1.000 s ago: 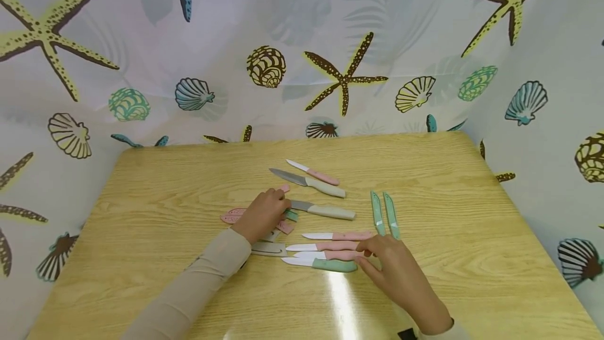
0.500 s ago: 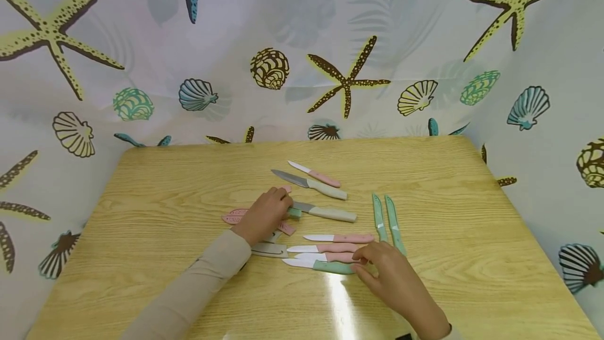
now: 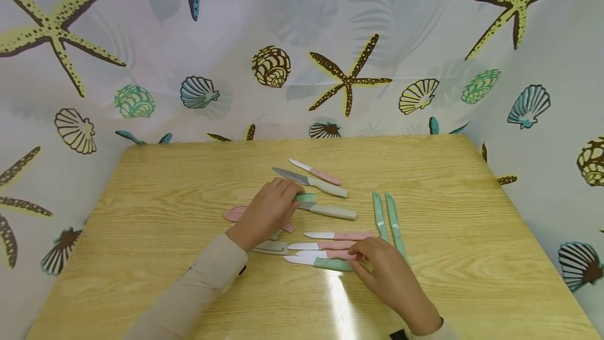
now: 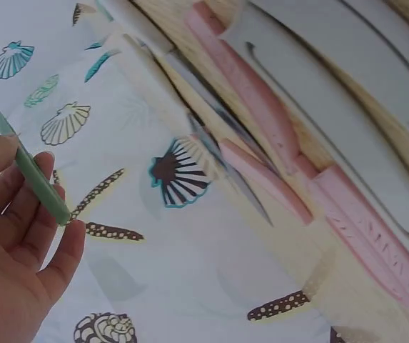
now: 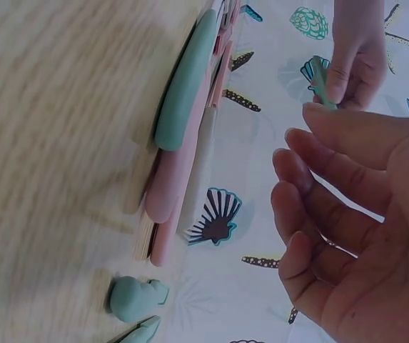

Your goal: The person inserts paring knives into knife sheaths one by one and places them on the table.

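Observation:
My left hand [image 3: 268, 209] pinches a green knife sheath [image 4: 34, 179] between thumb and fingers, over the blade of a cream-handled knife [image 3: 334, 212]. In the left wrist view the sheath is raised off the table. Nothing is held by my right hand [image 3: 391, 277], whose fingers are loosely bent beside the handle ends of a green-handled knife [image 3: 330, 264] and pink-handled knives [image 3: 340, 254]. Pink sheaths [image 3: 233, 214] and a grey sheath [image 3: 271, 247] lie partly hidden under my left hand and wrist.
Behind lie another cream-handled knife [image 3: 327, 188] and a pink-handled knife [image 3: 325, 176], blades pointing left. Two green sheathed knives [image 3: 379, 211] lie side by side at the right. A patterned cloth [image 3: 226, 56] surrounds the wooden table [image 3: 472, 224] at the back and sides.
My left hand has lifted the green sheath from among the other sheaths and moved it slightly right. My right hand has shifted a little left, still holding nothing.

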Demonstrator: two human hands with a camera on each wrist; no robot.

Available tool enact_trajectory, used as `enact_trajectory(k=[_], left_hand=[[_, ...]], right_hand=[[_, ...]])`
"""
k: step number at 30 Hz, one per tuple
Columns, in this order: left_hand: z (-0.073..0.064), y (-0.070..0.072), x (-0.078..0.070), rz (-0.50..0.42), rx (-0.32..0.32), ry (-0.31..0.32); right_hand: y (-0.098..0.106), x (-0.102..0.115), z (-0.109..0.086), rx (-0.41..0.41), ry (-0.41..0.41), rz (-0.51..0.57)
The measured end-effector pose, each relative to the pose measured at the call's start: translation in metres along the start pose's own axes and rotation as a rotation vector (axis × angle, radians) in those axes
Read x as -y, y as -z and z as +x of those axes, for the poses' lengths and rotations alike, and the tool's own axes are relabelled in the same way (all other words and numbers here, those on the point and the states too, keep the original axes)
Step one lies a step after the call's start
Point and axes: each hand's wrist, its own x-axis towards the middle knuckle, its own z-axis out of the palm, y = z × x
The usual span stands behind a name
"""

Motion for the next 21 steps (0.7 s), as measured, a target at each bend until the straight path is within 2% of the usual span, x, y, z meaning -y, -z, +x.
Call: enact_trajectory(k=[5,9,16,21], left_hand=[[-0.002,0.009,-0.005,-0.069,-0.054,-0.016],[-0.008,0.016,-0.009,-0.106,-0.064,-0.023],[-0.023,0.027,-0.014,-0.117,-0.076,-0.012],[-0.031,0.03,-0.016,-0.115,-0.062,-0.016]], right_hand=[[-0.005,0.001,0.004,0.017,0.018,-0.002],[-0.008,0.003,0.004,0.065,0.031,-0.015],[-0.018,0.008,0.006,0.052,0.139,-0.043],[-0.026,0.014,0.007,0.105,0.095,-0.094]])
